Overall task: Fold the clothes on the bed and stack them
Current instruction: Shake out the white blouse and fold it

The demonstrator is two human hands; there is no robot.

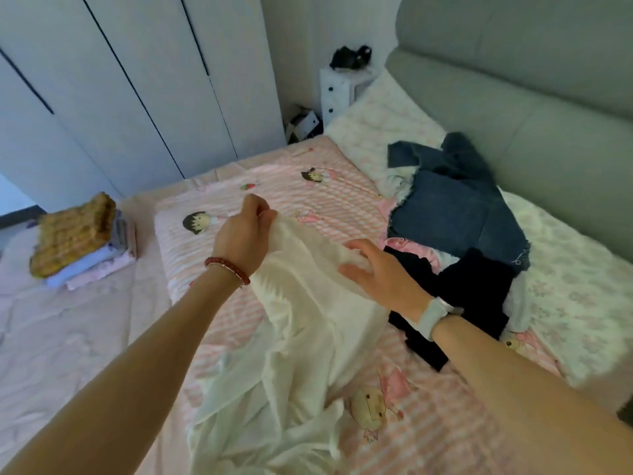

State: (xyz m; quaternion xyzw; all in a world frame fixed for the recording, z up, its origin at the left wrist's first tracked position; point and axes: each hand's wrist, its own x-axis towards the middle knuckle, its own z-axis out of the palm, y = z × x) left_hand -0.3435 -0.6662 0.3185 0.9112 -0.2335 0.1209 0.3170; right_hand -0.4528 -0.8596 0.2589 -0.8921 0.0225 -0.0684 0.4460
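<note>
One white garment point(294, 337) in work at mid-bed, lifted by an upper corner in the pinching left hand point(245, 231), fingers curled on the cloth; right hand point(373, 269) spread with fingers straight, resting on the fabric's upper edge beside it, gripping nothing. Lower part of the white cloth trailing in loose folds down the pink cartoon-print quilt point(274, 197), not yet squared or halved. Judged about halfway through the task: one finished stack point(82, 241) at the bed's left edge, well apart from the hands, showing a tan knitted piece on top, a pale blue layer and a pink layer beneath, plus a greyish striped item tucked behind, so roughly four folded pieces, exact count hard to tell. Unfolded heap near the grey headboard point(513, 80): one pair of denim jeans point(455, 207), one black garment point(472, 289), bits of pink and white cloth poking out below, number unclear. Left to do: folding the white piece, then the heap, then stacking
</note>
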